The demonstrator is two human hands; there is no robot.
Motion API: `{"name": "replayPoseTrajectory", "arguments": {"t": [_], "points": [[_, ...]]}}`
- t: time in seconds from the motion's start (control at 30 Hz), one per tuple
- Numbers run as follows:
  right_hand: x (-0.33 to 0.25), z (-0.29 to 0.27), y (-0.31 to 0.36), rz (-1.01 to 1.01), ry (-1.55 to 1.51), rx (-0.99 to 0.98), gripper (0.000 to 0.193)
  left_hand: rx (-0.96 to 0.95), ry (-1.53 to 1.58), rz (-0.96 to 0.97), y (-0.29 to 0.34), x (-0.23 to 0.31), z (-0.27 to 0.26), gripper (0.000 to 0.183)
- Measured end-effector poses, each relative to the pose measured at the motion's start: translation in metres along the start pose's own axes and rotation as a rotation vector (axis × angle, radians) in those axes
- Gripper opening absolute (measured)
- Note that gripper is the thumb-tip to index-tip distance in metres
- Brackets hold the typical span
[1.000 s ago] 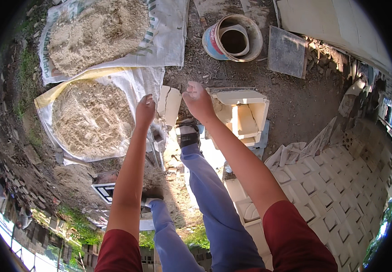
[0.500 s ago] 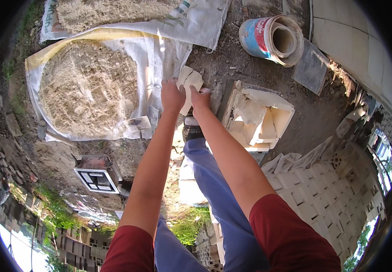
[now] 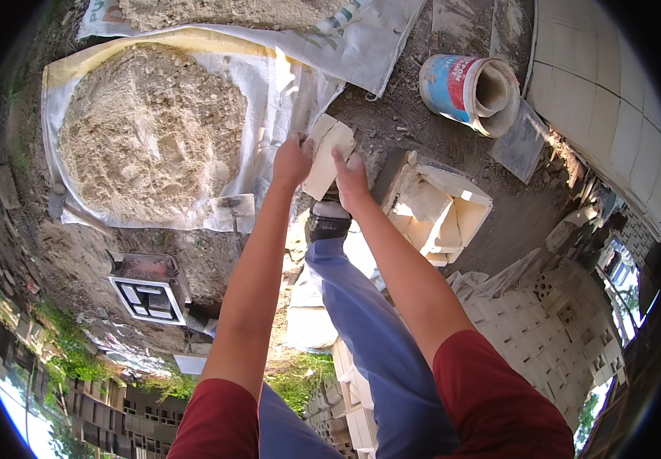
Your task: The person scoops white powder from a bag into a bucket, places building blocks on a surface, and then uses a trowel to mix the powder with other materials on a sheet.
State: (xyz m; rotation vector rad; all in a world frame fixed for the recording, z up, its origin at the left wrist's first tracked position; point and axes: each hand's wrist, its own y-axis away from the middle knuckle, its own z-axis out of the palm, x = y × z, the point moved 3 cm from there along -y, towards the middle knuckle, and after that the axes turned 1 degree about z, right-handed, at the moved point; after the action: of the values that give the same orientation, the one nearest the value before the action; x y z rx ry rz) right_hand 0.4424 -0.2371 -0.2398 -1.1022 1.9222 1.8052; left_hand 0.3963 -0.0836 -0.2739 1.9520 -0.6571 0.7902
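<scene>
Both my hands grip one pale, flat block point(image 3: 327, 155) held out in front of me above the ground. My left hand point(image 3: 292, 161) clasps its left edge and my right hand point(image 3: 350, 174) holds its right edge. Just right of my hands sits a pale box-shaped crate point(image 3: 439, 208) with several similar pale blocks inside. To the left, a big heap of sandy powder point(image 3: 147, 130) lies on white sacking point(image 3: 284, 84). My leg in blue trousers and a dark shoe point(image 3: 329, 220) stand under the block.
A tipped bucket point(image 3: 469, 89) lies on the dirt at the upper right beside a flat grey sheet point(image 3: 523, 139). A small metal frame point(image 3: 149, 287) lies at left. Stacked pale hollow bricks point(image 3: 552, 336) fill the right; a pale wall point(image 3: 598, 99) runs above.
My hands came together and now hold the pale block at both edges; a second ago they were apart. The view has shifted, with the sand heap and bucket moving down and closer.
</scene>
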Motion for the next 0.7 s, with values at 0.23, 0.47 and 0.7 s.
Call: {"name": "replayPoseTrajectory", "arguments": {"t": [0.23,0.47,0.7], "points": [[-0.035,0.085,0.009,-0.055,0.061,-0.292,0.043,0.149,0.525,-0.174,0.032,-0.021,-0.098,0.030],[-0.085,0.242,0.017,-0.149,0.305,-0.440,0.050,0.332,0.682,-0.182,0.030,-0.057,-0.225,0.042],[-0.124,0.379,0.034,-0.247,0.288,-0.494,0.049,0.508,0.744,-0.161,0.003,-0.078,-0.350,0.046]]}}
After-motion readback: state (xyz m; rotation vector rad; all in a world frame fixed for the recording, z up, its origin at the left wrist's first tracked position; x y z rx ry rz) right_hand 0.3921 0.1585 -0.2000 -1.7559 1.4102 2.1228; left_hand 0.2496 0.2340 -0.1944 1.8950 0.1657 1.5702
